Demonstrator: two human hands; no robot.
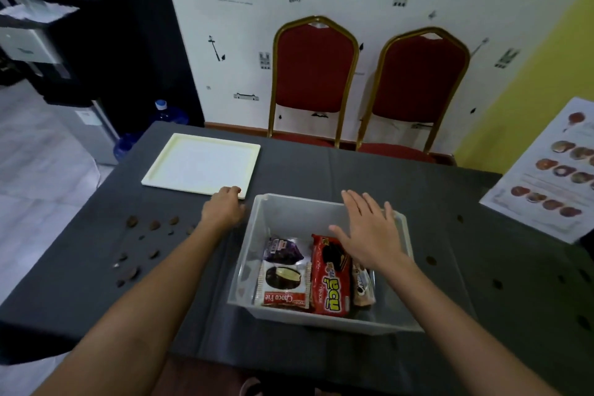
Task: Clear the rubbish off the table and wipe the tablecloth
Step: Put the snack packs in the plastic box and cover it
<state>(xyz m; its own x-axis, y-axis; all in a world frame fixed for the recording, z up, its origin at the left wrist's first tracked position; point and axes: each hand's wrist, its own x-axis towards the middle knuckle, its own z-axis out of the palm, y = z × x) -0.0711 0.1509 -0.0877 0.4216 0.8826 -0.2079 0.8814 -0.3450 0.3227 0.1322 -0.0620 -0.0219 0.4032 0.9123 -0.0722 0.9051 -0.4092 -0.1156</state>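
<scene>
head cam | left hand at near right corner of the white tray, fingers curled, can't tell if they're gripping it | right hand over the grey bin of snack packs, fingers spread, holding nothing | brown crumbs scattered on the dark tablecloth, surface's left side

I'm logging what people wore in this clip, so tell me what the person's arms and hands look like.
Both forearms are bare, with no sleeves in view. The left hand and right hand show no gloves, rings, watch or bracelet.
</scene>
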